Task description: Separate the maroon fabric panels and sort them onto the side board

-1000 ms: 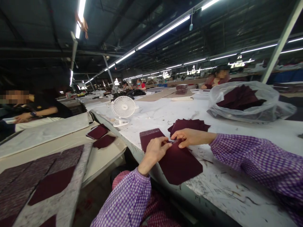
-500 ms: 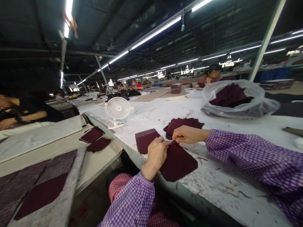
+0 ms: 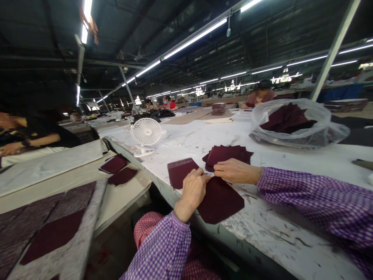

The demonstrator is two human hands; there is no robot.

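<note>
A dark maroon fabric piece with cut corners lies at the table's near edge. My left hand is closed on its upper left edge, with bent fingertips pinching the cloth. Just above the piece's top edge is my right hand, its fingers pressed together and pointing left; what they hold, if anything, is hidden. Behind the right hand sits a fanned stack of maroon fabric pieces. Another maroon piece with a greyish band along its top lies flat beyond my left hand.
A white fan stands on the white table. A clear plastic bag of maroon pieces is at the right. On the lower left table lie more maroon pieces. A co-worker sits at the far left.
My right hand has shifted slightly up and right from the piece's top edge, its fingers straighter. My left hand stays at the same edge. The view has shifted a little.
</note>
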